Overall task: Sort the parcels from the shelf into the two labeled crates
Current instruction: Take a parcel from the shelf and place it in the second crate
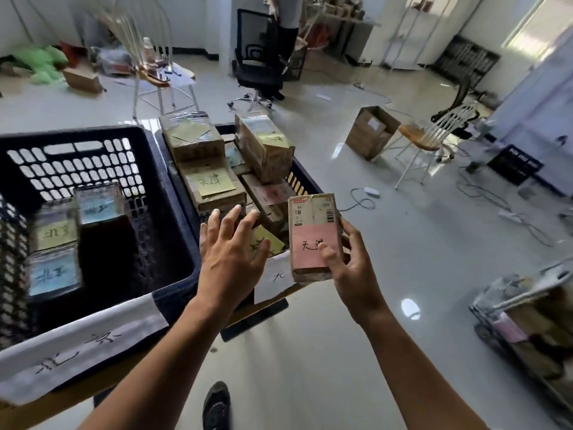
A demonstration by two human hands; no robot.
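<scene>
My right hand (350, 265) grips a small brown parcel (313, 231) with a pink handwritten note and a barcode label, upright over the near right corner of the right crate (302, 181). That dark crate is piled with several brown parcels bearing yellow and pink notes (214, 183). My left hand (231, 252) hovers with fingers spread over the gap between the two crates, holding nothing. The left dark crate (167, 193) holds a few parcels with blue and yellow notes (55, 252). White paper labels hang on the front of each crate (77, 349).
The crates stand on a wooden table (263, 305). A wire shelf with more parcels (527, 324) is at the lower right. On the glossy floor are chairs (428, 135), a cardboard box (370, 131), cables and an office chair (260, 57). My shoe (217, 405) shows below.
</scene>
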